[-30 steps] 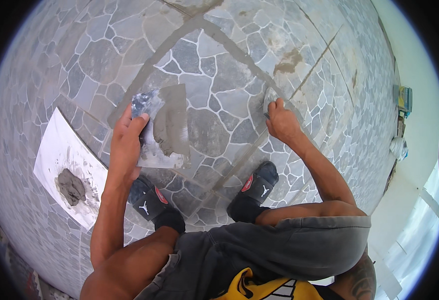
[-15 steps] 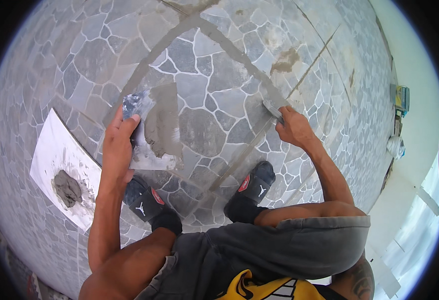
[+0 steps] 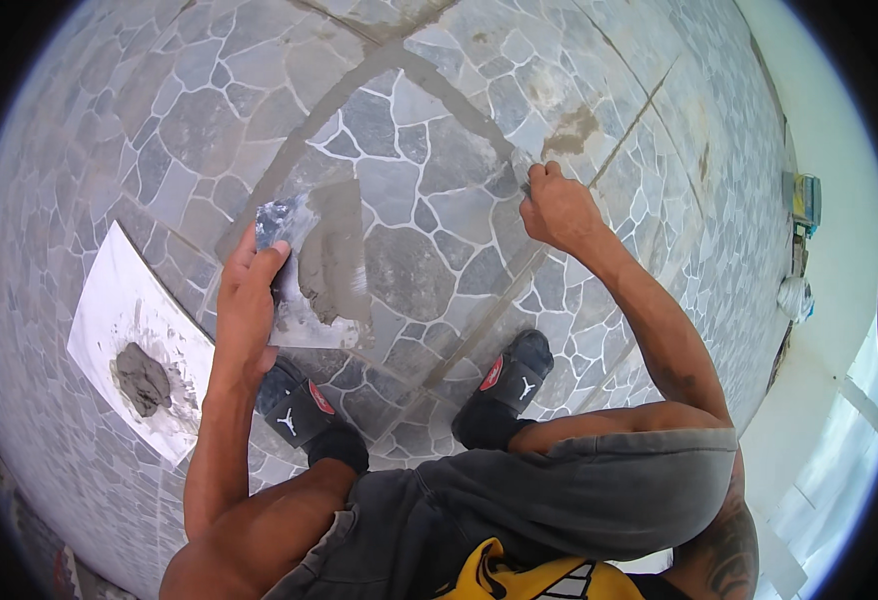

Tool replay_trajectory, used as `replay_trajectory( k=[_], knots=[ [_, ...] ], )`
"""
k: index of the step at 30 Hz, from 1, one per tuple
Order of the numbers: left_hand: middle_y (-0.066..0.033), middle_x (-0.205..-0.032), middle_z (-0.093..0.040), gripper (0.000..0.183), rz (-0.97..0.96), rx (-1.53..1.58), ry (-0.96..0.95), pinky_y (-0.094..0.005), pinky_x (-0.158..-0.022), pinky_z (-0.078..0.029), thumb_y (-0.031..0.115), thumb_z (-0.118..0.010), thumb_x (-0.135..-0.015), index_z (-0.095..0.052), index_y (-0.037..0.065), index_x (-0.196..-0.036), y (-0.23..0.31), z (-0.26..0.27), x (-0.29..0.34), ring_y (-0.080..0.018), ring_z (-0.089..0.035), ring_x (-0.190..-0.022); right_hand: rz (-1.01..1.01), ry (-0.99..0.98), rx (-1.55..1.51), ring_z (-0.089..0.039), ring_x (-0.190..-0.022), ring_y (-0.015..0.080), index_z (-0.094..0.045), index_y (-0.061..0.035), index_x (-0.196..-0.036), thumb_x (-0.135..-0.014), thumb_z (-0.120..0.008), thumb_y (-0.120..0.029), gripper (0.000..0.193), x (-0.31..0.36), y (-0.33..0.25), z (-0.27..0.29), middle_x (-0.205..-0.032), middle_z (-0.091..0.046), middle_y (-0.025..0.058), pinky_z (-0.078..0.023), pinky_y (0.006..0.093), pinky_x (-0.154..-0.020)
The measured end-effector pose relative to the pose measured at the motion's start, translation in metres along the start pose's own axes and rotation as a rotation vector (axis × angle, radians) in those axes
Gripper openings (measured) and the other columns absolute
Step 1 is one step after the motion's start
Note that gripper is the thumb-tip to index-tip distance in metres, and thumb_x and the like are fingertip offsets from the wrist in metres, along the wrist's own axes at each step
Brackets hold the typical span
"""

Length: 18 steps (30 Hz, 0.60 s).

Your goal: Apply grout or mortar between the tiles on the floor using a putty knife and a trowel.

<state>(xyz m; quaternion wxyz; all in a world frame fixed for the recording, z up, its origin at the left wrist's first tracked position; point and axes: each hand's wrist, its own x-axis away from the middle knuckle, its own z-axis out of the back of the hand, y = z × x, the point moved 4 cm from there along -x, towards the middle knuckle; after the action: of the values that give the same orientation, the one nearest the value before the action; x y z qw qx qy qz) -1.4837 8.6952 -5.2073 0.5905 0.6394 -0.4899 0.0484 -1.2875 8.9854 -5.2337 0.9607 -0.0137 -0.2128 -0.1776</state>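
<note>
Closed round its left side, my left hand point(image 3: 249, 290) holds a flat rectangular metal plate point(image 3: 286, 322) level above the floor. Grey mortar point(image 3: 331, 250) coats the plate's right half. My right hand point(image 3: 562, 208) grips a small putty knife point(image 3: 522, 165), its blade low at the right-hand grey mortar-filled joint point(image 3: 459, 105). Fingers cover most of the knife's handle. That joint meets another filled joint point(image 3: 304, 135) at a far corner, framing stone-patterned tiles point(image 3: 409, 265).
A white board point(image 3: 99, 310) with a lump of mortar point(image 3: 142, 380) lies at left. Unfilled joints point(image 3: 489, 315) run between tiles near my sandalled feet point(image 3: 504, 385). Brown smears point(image 3: 572, 130) mark the floor. By the right wall stand a yellow-and-teal container point(image 3: 807, 200) and a white bag point(image 3: 792, 297).
My right hand has moved up and left along the joint with the putty knife. The left hand and plate have shifted slightly right and down in view.
</note>
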Motion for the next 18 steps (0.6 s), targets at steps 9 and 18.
replay_trajectory(
  k=[9, 18],
  knots=[
    [-0.0057, -0.108, -0.063, 0.037, -0.005, 0.054, -0.002, -0.0246, -0.081, -0.047, 0.011, -0.046, -0.093, -0.05, 0.0, -0.128, 0.027, 0.031, 0.003, -0.0099, -0.06, -0.092, -0.012, -0.043, -0.15, -0.064, -0.077, 0.0318, -0.057, 0.0083, -0.099, -0.081, -0.056, -0.019, 0.033, -0.033, -0.052, 0.021, -0.083, -0.06, 0.0228, -0.054, 0.0389, -0.068],
    [-0.0069, -0.112, -0.061, 0.044, 0.01, 0.055, -0.041, -0.0253, -0.085, -0.047, 0.012, -0.046, -0.092, -0.045, -0.001, -0.133, 0.045, 0.092, 0.006, -0.012, -0.059, -0.096, -0.08, -0.284, -0.357, -0.062, -0.084, 0.0261, -0.057, 0.0033, -0.118, -0.085, -0.053, -0.015, 0.038, -0.099, -0.072, 0.143, -0.092, -0.062, 0.0213, -0.047, 0.037, -0.077]
  ],
)
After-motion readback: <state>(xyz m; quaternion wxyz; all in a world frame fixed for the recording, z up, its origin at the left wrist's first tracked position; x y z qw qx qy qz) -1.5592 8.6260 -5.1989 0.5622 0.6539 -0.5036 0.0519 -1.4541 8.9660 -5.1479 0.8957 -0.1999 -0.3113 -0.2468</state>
